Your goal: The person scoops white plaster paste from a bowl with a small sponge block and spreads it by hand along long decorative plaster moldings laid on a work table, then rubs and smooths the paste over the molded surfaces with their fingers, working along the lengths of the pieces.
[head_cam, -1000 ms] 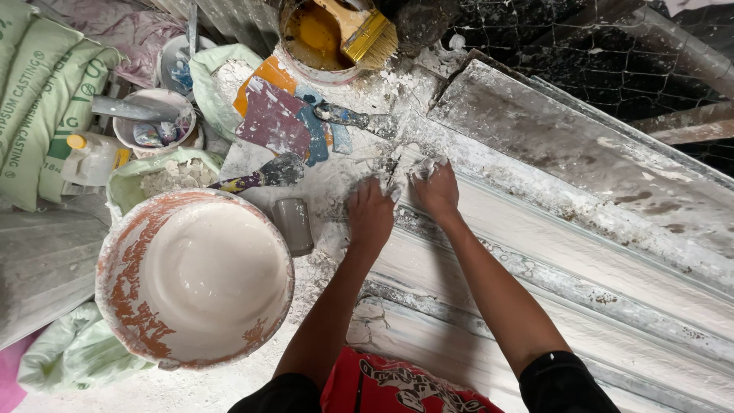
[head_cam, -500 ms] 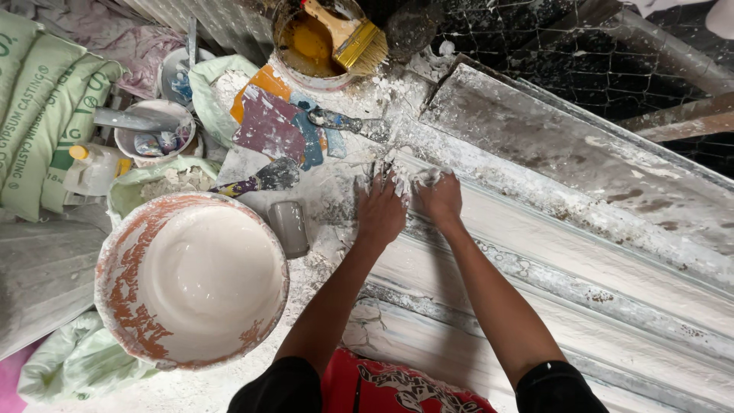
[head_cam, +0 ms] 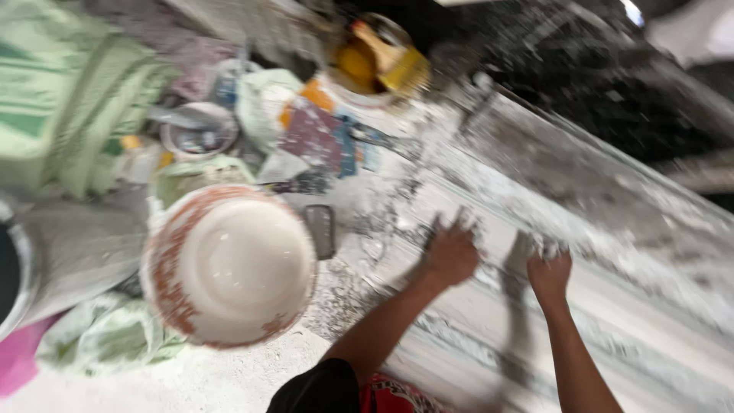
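The picture is blurred by motion. My left hand (head_cam: 451,251) rests with curled fingers on a long white plaster moulding (head_cam: 604,298) that runs from upper left to lower right. My right hand (head_cam: 549,269) sits a little to the right on the same moulding, closed around a clump of white plaster (head_cam: 547,246). A large bowl (head_cam: 229,264) with a red-stained rim, filled with white plaster, stands to the left of my left hand. A small grey scraper (head_cam: 319,229) lies beside the bowl.
Green sacks (head_cam: 69,115) lie at the far left. A small tub with tools (head_cam: 200,131), rags, a putty knife (head_cam: 306,182) and a yellow bucket with a brush (head_cam: 378,65) crowd the back. A dark mesh surface (head_cam: 581,69) lies beyond the moulding.
The view has shifted and blurred. My hands, which were side by side, have moved apart, and my right hand has slid to the right along the moulding.
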